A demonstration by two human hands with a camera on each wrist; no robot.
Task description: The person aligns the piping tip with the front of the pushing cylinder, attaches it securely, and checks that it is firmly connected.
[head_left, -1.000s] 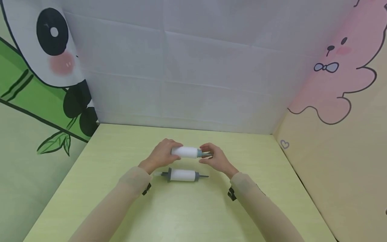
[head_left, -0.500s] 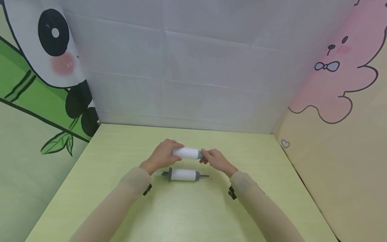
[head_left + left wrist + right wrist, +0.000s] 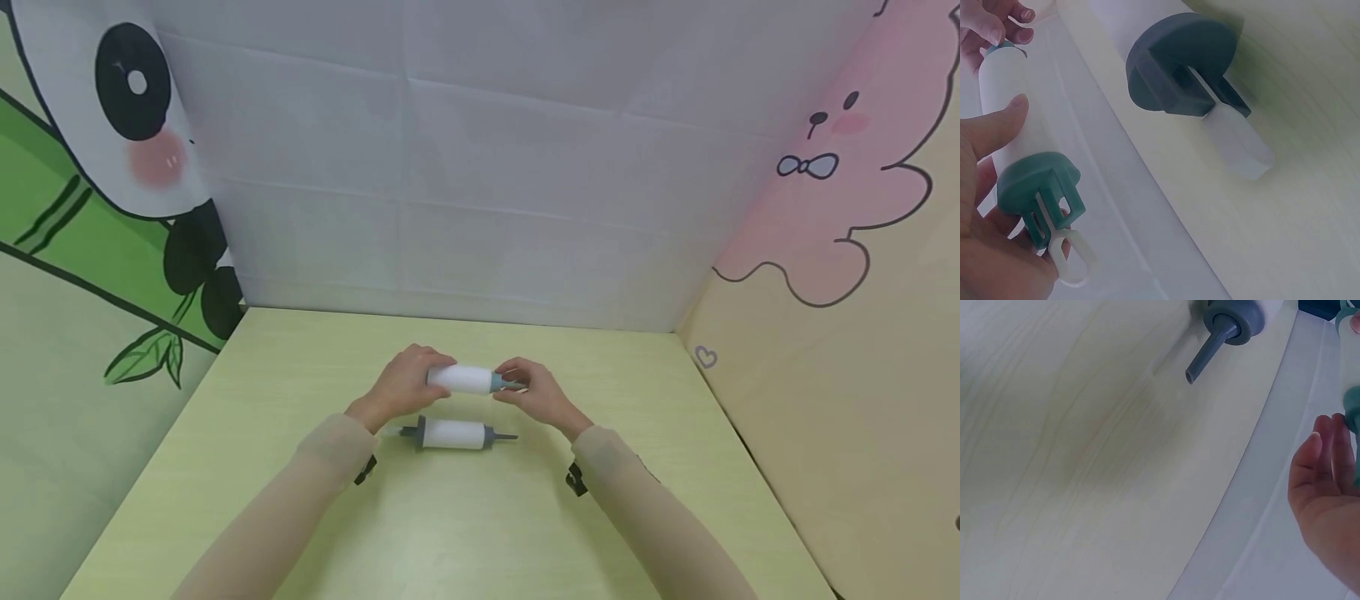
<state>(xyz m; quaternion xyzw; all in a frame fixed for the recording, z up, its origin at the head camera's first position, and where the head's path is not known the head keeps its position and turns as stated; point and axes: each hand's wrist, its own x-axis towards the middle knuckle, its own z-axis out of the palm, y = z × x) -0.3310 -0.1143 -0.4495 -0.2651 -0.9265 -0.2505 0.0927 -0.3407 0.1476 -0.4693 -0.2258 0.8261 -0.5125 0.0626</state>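
A syringe-like white tube point(image 3: 463, 380) with teal ends is held sideways above the table. My left hand point(image 3: 406, 382) grips its barrel near the left end, thumb along the side. In the left wrist view a white loop handle point(image 3: 1071, 257) sticks out of its teal end piece point(image 3: 1038, 181). My right hand point(image 3: 542, 392) is at the other end, its fingers and thumb spread around the teal nozzle cap point(image 3: 498, 382). In the right wrist view its fingertips reach the cap, while the thumb stands apart. Whether they press on it I cannot tell.
A second white tube point(image 3: 453, 433) with dark grey ends lies on the table nearer to me, its thin nozzle point(image 3: 1205, 359) pointing right. The light wooden table point(image 3: 480, 533) is bounded by a pale back sheet point(image 3: 480, 167) and printed side panels point(image 3: 795, 400).
My right hand pinched the teal cap half a second ago; now its fingers have parted again, showing the nozzle between them. The left hand and the tube have hardly moved.
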